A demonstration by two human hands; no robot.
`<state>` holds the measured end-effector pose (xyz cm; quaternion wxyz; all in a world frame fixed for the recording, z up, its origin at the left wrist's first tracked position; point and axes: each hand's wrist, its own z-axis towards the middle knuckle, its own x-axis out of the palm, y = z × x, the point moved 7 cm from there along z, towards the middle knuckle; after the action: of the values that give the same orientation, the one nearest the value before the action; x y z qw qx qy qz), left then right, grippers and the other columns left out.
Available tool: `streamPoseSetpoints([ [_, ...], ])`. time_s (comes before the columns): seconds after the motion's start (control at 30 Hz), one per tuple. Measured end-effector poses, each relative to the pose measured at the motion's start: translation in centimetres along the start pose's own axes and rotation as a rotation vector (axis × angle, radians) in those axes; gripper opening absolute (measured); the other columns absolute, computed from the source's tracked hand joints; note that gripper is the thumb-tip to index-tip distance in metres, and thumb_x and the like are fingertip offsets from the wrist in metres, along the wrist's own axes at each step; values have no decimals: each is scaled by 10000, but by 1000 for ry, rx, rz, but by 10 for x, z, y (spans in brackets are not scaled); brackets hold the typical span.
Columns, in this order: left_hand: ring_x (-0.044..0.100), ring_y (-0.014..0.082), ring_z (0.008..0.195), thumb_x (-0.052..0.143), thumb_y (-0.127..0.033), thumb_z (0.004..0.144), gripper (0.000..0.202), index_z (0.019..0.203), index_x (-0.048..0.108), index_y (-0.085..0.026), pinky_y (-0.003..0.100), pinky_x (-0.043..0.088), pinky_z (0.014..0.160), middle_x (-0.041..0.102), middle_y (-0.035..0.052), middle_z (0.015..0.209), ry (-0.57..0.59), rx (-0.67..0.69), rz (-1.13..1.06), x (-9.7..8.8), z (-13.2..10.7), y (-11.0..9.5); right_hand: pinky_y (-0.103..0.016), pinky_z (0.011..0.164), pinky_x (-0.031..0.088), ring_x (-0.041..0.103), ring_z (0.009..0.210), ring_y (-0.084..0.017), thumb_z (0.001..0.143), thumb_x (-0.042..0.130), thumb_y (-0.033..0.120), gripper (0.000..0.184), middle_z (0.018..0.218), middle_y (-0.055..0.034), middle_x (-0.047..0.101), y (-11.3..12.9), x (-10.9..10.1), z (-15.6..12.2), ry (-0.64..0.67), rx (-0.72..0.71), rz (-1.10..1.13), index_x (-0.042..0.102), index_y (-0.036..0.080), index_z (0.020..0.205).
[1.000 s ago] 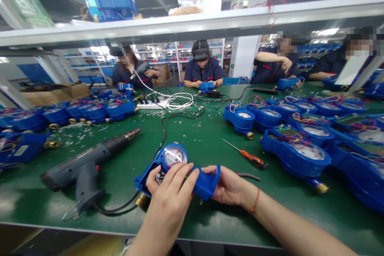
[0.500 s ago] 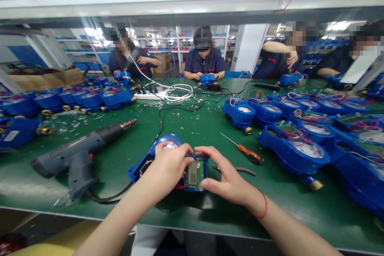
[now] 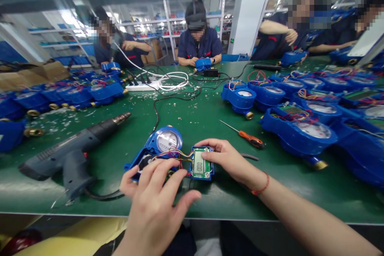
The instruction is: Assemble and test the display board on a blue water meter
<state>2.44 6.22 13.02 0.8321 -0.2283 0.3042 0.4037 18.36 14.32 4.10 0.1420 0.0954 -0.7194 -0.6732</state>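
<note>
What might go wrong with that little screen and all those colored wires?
If the right hand moves the LCD module too far from the water meter, the thin wires between them might tug loose. The left hand is spread close to those wires, so it might snag one. The heat gun has a black cord running toward the left hand, which might bump it.

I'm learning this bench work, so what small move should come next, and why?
Probably use the left hand to ease the loose wires toward the meter body: they span the gap between it and the display unit, which the right hand holds, while the left hand's fingers are spread close to them.
</note>
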Motion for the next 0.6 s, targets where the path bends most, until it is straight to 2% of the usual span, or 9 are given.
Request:
streamPoseSetpoints([
  [0.1, 561, 358, 1042, 634, -455, 823, 317, 969, 682, -178, 589, 252, 972, 672, 160, 1105, 137, -72, 124, 23, -17, -8, -292, 776, 484, 629, 805, -144, 720, 714, 312, 338, 940, -35, 699, -1, 1, -1, 1, 25, 45, 672, 160, 1019],
  [0.17, 534, 378, 1083, 645, -392, 819, 315, 1022, 673, -152, 621, 233, 989, 636, 190, 1181, 201, -95, 192, 36, -23, -8, -290, 773, 489, 633, 800, -141, 718, 720, 311, 337, 939, -34, 701, -3, 2, -1, 9, 35, 59, 675, 161, 1017],
  [0.3, 518, 343, 1148, 595, -250, 869, 102, 896, 693, -234, 614, 203, 1013, 631, 124, 1239, 207, -107, 171, 42, -23, 0, -300, 771, 499, 643, 805, -149, 744, 712, 311, 325, 955, -44, 708, -3, 1, -1, 31, 27, 34, 678, 158, 1028],
  [0.4, 506, 320, 1183, 531, -269, 915, 195, 802, 689, -258, 571, 242, 990, 644, 92, 1229, 232, -19, 104, 39, -21, 5, -287, 758, 492, 641, 806, -146, 764, 702, 290, 309, 956, -40, 713, 0, 0, 1, 44, -6, -26, 687, 157, 1042],
  [0.6, 503, 300, 1149, 503, -369, 927, 220, 824, 681, -291, 487, 332, 847, 652, 61, 1175, 295, 100, 39, 33, -16, 16, -284, 817, 481, 635, 887, -157, 799, 673, 246, 266, 1006, -40, 713, 9, 0, 3, 106, -94, -137, 703, 148, 1044],
])
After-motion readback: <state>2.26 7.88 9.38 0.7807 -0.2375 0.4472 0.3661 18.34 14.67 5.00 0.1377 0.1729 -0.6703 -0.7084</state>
